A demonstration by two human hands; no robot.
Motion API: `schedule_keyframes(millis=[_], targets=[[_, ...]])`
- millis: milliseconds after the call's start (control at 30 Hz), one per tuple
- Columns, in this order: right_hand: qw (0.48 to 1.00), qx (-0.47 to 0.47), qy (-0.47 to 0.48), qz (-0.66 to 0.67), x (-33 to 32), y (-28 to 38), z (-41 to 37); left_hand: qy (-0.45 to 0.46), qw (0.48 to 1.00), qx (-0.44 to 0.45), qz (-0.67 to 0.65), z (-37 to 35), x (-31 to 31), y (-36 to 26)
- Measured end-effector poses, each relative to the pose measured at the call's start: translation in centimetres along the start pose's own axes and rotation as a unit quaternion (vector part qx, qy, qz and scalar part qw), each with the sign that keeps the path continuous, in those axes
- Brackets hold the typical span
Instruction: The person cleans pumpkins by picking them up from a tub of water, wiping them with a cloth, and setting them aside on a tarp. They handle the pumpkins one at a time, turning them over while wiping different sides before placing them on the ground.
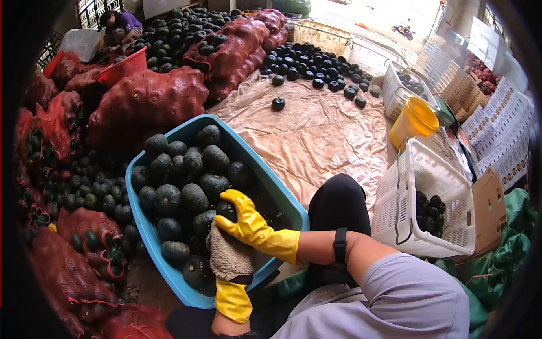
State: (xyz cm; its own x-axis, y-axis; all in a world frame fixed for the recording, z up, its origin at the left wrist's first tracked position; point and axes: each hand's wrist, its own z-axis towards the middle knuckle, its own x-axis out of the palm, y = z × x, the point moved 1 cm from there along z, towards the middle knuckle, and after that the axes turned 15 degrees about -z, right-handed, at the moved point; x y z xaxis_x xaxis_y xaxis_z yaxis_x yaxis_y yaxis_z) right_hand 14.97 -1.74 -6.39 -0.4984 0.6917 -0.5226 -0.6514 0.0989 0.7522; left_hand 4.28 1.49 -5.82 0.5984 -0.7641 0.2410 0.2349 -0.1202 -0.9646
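A large blue tub (257, 152) holds many dark green pumpkins (167, 199). Over its near side, my right hand (251, 223), in a yellow rubber glove, grips a small dark pumpkin (227, 211), thumb and fingers round it. My left hand (232, 299), gloved in yellow too, comes up from below with a beige-brown cloth (230, 252) over it. The cloth hides the left fingers and presses against the underside of that pumpkin.
Shiny dark pumpkins (307, 63) lie on a pinkish sheet (316, 141) ahead. Full red mesh sacks (149, 101) crowd the left. A white crate (389, 195) with small dark pumpkins and a yellow bucket (412, 121) stand right. A person (121, 25) crouches far left.
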Motion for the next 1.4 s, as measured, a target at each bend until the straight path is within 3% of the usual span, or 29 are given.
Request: schedule_keyframes(millis=[33, 100, 167, 200, 267, 333, 400, 433, 467, 500, 533, 567, 600, 667, 700, 733, 800, 867, 900, 967, 1000, 1067, 1100, 1200, 1233, 1267, 1300, 1333, 1400], targets=[[0.999, 0.013, 0.034, 0.006, -0.3, 0.5, -0.1, -0.003, 0.973, 0.067, 0.222, 0.0, 0.4, -0.8], [0.987, -0.046, 0.143, 0.061, -2.2, 2.1, -0.4, 0.0, 0.994, 0.083, -0.073, -1.3, 0.2, -4.1], [0.945, -0.151, 0.271, 0.101, -3.7, 2.7, -1.0, 0.013, 0.996, 0.085, -0.007, -1.5, -1.3, -2.5], [0.936, -0.099, 0.313, 0.127, -4.9, 3.2, 0.2, -0.017, 0.988, 0.079, 0.13, -1.6, -1.8, -1.6], [0.969, -0.002, 0.235, 0.073, -0.8, -1.5, 0.4, -0.117, 0.937, 0.053, 0.324, -2.1, -2.1, -1.3], [0.987, -0.094, 0.085, -0.094, -2.0, 4.8, -1.9, -0.118, 0.871, 0.162, 0.448, -1.9, -3.0, 0.9], [0.974, -0.204, 0.102, -0.018, -3.4, 4.4, -2.4, -0.035, 0.918, 0.112, 0.379, -1.3, -6.4, 2.4], [0.968, -0.015, 0.227, 0.109, -4.9, 5.4, -2.1, -0.015, 0.948, 0.088, 0.306, -1.3, -7.4, 2.5], [0.896, 0.174, 0.343, 0.221, -5.8, 6.3, -1.8, -0.033, 0.983, 0.078, 0.161, -1.2, -6.3, 1.3], [0.827, 0.25, 0.305, 0.401, -4.0, 4.6, -1.9, -0.051, 0.996, 0.071, 0.013, -1.8, -5.2, 1.0], [0.808, 0.289, 0.224, 0.461, -2.8, 4.1, -1.8, -0.135, 0.984, 0.11, 0.049, -2.5, -5.7, 3.2], [0.831, 0.256, 0.181, 0.46, -1.7, 3.6, -1.9, -0.221, 0.961, 0.14, 0.087, -3.2, -6.1, 5.4], [0.852, 0.222, 0.132, 0.455, -1.0, 3.0, -1.9, -0.206, 0.959, 0.14, 0.137, -3.6, -6.0, 3.0], [0.963, 0.02, 0.229, 0.141, -1.9, 0.4, -0.5, -0.167, 0.95, 0.134, 0.227, -3.9, -4.3, -2.7], [0.93, -0.096, 0.353, -0.025, -5.3, 2.9, 1.0, -0.145, 0.944, 0.125, 0.268, -4.1, -3.6, -4.5], [0.92, -0.132, 0.362, -0.07, -5.1, 2.7, 0.5, -0.126, 0.936, 0.119, 0.308, -4.0, -3.3, -5.2], [0.888, 0.017, 0.451, 0.086, -5.6, 2.6, 0.4, -0.116, 0.935, 0.109, 0.317, -3.4, -4.5, -4.7], [0.796, 0.283, 0.446, 0.296, -5.3, 3.2, -0.4, -0.176, 0.951, 0.099, 0.234, -2.5, -4.9, -2.5], [0.827, 0.276, 0.36, 0.332, -3.3, 2.7, -2.0, -0.221, 0.951, 0.11, 0.186, -2.4, -4.3, -1.3], [0.788, 0.357, 0.312, 0.392, -2.5, 1.8, -2.6, -0.247, 0.944, 0.12, 0.186, -2.5, -3.2, -1.1], [0.844, 0.267, 0.405, 0.227, -3.3, 0.5, -1.4, -0.231, 0.937, 0.121, 0.231, -2.7, -2.5, -1.6], [0.915, 0.04, 0.401, -0.03, -5.9, 3.8, 0.4, -0.147, 0.931, 0.111, 0.314, -3.2, -2.8, -3.7], [0.92, -0.085, 0.378, -0.062, -5.4, 3.3, 0.3, -0.112, 0.927, 0.11, 0.34, -3.3, -3.3, -4.4], [0.808, 0.177, 0.467, 0.312, -5.2, 2.3, 0.1, -0.1, 0.917, 0.092, 0.375, -2.9, -3.8, -3.6], [0.771, 0.322, 0.386, 0.39, -5.1, 3.5, -0.8, -0.135, 0.921, 0.08, 0.356, -2.8, -3.3, -2.9], [0.813, 0.313, 0.319, 0.373, -3.7, 3.0, -1.6, -0.195, 0.945, 0.091, 0.245, -2.6, -2.6, -1.7], [0.881, 0.218, 0.309, 0.284, -2.4, 0.8, -1.7, -0.252, 0.952, 0.116, 0.128, -2.5, -2.0, -0.4], [0.929, 0.124, 0.292, 0.191, -2.3, 1.1, -1.0, -0.231, 0.909, 0.155, 0.311, -2.7, -1.9, -1.3], [0.893, 0.212, 0.395, 0.034, -5.8, 2.5, 0.3, -0.138, 0.931, 0.064, 0.331, -2.3, -2.2, -3.7]])
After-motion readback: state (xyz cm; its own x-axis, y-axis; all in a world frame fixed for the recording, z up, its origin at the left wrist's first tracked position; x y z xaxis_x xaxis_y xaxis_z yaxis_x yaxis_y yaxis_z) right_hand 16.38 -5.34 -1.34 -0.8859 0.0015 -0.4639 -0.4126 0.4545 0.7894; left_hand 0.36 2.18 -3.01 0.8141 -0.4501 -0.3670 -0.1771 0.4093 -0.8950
